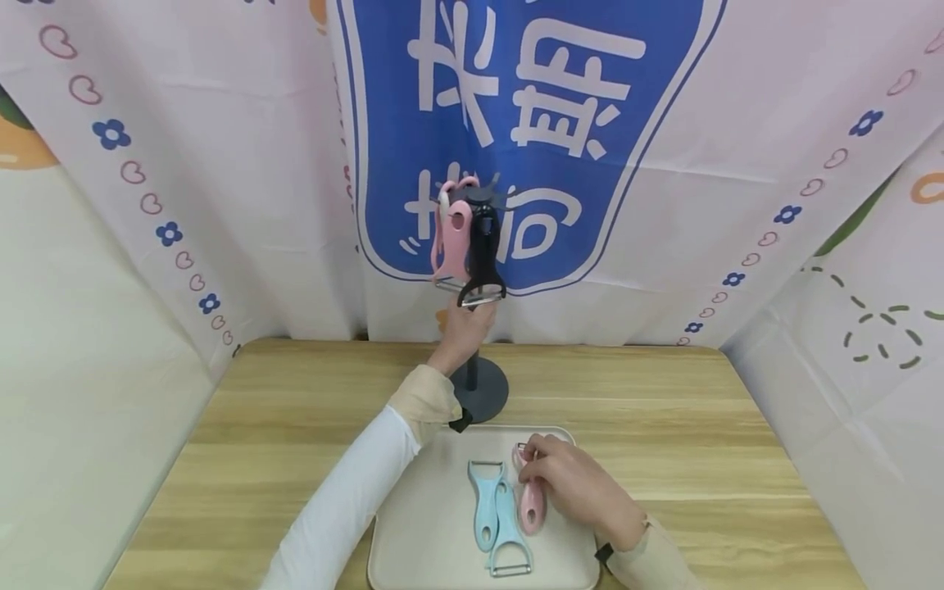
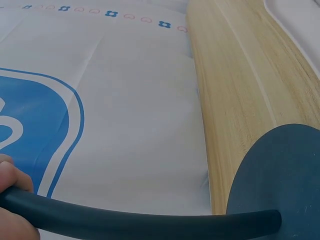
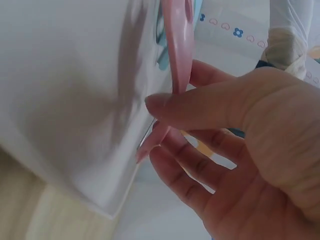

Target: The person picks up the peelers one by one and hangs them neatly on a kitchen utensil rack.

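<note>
My left hand (image 1: 469,328) grips the pole of a dark stand (image 1: 490,393) just beneath the hanging peelers. From the stand's hooks hang a black peeler (image 1: 483,246) and pink peelers (image 1: 455,242); how many pink ones is partly hidden. Over the tray, my right hand (image 1: 575,479) pinches a pink peeler (image 1: 532,504) between thumb and fingers near its head. In the right wrist view that pink peeler (image 3: 179,45) is tilted close to the tray surface. Two light blue peelers, one with its blade up (image 1: 484,504) and one with its blade down (image 1: 509,537), lie touching to its left.
A cream tray (image 1: 420,508) lies at the front of the wooden table (image 1: 649,418), just before the stand's round base. Behind the table hangs a printed cloth (image 1: 310,205) with a blue panel; more cloth covers both sides.
</note>
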### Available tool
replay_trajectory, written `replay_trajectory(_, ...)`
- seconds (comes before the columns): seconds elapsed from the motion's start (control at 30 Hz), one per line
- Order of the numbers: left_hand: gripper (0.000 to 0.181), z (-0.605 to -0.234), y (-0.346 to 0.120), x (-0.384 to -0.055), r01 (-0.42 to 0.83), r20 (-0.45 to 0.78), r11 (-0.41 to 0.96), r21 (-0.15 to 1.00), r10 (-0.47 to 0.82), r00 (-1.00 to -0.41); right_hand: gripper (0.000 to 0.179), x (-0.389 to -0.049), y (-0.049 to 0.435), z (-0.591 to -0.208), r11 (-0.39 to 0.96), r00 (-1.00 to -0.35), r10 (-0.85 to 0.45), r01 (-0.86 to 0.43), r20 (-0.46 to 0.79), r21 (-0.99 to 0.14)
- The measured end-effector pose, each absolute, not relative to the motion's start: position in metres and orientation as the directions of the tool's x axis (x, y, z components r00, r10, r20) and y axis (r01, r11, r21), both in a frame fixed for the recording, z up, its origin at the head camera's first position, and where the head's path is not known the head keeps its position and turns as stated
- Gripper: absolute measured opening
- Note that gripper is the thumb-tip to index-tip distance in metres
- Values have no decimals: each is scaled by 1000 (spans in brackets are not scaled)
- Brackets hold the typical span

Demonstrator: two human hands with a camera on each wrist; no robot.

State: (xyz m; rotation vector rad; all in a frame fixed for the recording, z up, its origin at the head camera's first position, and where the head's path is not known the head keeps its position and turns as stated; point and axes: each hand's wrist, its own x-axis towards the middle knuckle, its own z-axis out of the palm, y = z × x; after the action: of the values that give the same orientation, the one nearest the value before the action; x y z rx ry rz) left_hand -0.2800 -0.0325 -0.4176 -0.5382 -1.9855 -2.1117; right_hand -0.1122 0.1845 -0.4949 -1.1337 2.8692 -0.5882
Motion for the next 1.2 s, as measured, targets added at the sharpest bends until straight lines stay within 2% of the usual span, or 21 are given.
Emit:
replay_trajectory(0.37,39,-416,-32,-278,355,359,-57,933,123,-925,26,-122,191,-486,632,-734,-647,-669,208,-391)
replay_trajectory(0.63,41,-418,-33,-276,358,364,-66,931,132,-922,24,-123,186,-489,584,-676,-671,-735,304,-345)
replay_trajectory(0.8,44,-419,-36,-277,372,379,-73,925,139,-915,23,-125,184,-485,522,-659,-672,-745,338,-415)
replay_trajectory(1.03,44,-417,-35,-277,371,375,-54,927,132,-918,28,-132,180,-480,350,-598,-638,-786,485,-509)
replay_trajectory(1.2,43,-417,-36,-276,367,370,-50,929,126,-920,37,-135,176,-468,331,-624,-553,-773,552,-541)
